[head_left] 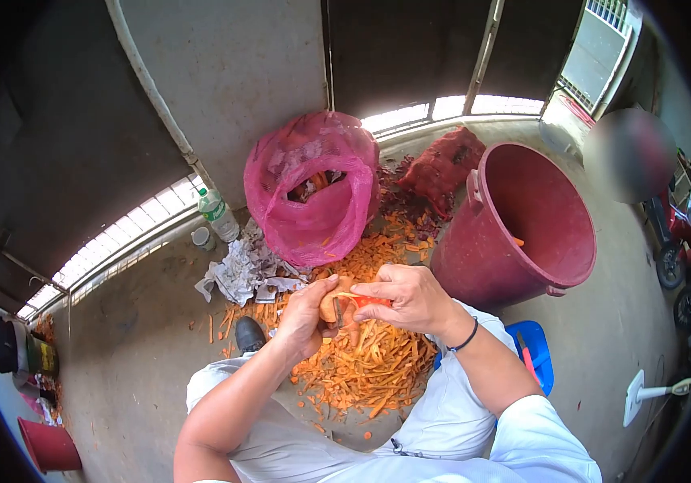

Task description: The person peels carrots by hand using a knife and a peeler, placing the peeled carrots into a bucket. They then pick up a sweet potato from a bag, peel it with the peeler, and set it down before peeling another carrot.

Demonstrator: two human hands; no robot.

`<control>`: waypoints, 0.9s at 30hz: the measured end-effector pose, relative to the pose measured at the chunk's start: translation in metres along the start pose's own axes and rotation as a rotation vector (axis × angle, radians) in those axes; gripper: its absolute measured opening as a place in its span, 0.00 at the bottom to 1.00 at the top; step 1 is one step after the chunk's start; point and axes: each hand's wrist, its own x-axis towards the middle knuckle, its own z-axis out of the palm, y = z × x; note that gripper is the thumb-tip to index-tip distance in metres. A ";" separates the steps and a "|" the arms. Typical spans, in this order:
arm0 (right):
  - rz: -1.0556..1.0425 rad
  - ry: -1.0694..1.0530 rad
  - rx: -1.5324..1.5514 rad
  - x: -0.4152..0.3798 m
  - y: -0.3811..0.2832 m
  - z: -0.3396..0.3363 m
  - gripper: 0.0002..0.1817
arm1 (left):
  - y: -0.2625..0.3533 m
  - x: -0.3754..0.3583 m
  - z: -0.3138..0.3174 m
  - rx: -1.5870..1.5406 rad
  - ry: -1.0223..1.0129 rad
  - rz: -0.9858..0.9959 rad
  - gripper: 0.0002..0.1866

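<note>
My left hand [307,315] is closed around a peeled-looking orange carrot [329,307], held over the space between my knees. In my right hand [407,297] is a red-handled peeler [371,301], whose working end touches the carrot. A thin yellowish strip shows where tool and carrot meet. Below both hands a large heap of orange peelings [366,366] covers the floor. Just beyond them stands an open pink mesh bag [313,233] with scraps inside. A big dark-red bin [474,249] stands at the right, with a small orange piece inside.
Crumpled paper [253,270], a green-labelled bottle [215,211] and a cup [202,237] are left of the bag. A red net sack [442,173] lies behind the bin. A blue stool [540,354] with a red-handled tool is by my right side. A small red bucket [48,445] stands lower left.
</note>
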 end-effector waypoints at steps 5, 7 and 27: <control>-0.122 0.185 -0.039 0.001 -0.007 -0.001 0.21 | 0.002 -0.004 -0.002 0.017 0.024 0.013 0.12; -0.099 0.169 -0.016 0.001 -0.011 -0.007 0.20 | 0.004 -0.008 -0.002 0.003 -0.018 0.027 0.12; -0.150 0.174 0.013 0.004 -0.020 0.004 0.19 | -0.019 -0.003 -0.014 0.070 0.073 0.076 0.14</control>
